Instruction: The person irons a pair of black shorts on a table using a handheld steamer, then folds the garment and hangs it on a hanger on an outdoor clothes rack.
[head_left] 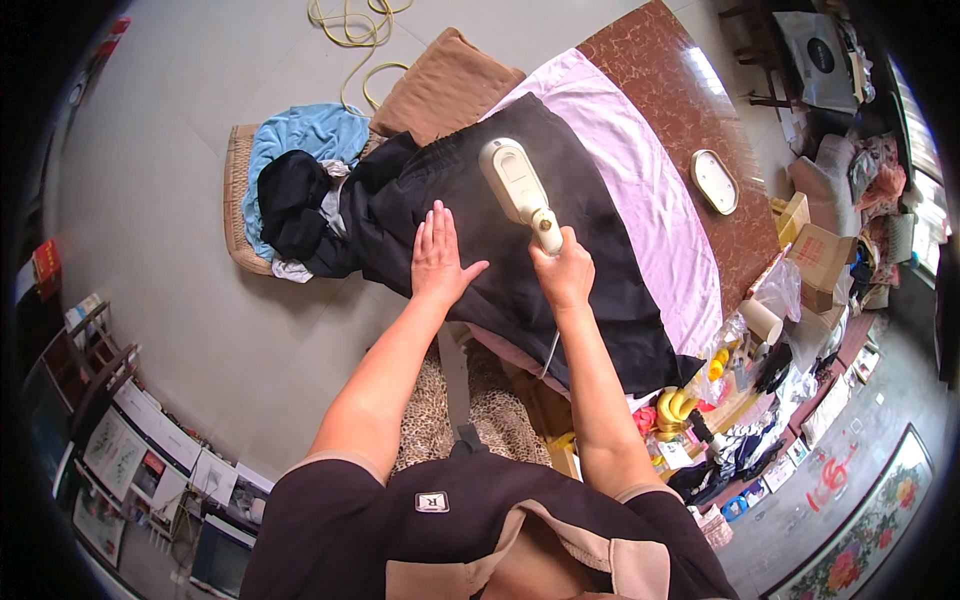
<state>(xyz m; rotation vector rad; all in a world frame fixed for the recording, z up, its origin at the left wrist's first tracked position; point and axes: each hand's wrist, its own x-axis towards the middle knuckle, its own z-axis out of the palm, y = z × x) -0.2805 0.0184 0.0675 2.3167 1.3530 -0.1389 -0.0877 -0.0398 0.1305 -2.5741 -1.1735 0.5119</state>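
Note:
A black garment with a gathered waistband [580,290] lies spread over a pale pink cloth [640,170] on the table. My right hand [563,272] grips the handle of a cream handheld garment steamer [517,182], whose head rests on or just over the black fabric. Its cord runs down beside my right forearm. To the left, my left hand [438,258] lies flat on the same garment, fingers stretched out and thumb apart. The garment's left side bunches up toward a wicker seat [240,190].
Blue cloth [300,130] and dark clothes [295,200] pile on the wicker seat. A brown cushion [445,85] sits beyond it, near a yellow cord [350,35] on the floor. On the brown marbled table [650,50] is a cream oval tray [714,182]. Bananas [675,408] and clutter line the right.

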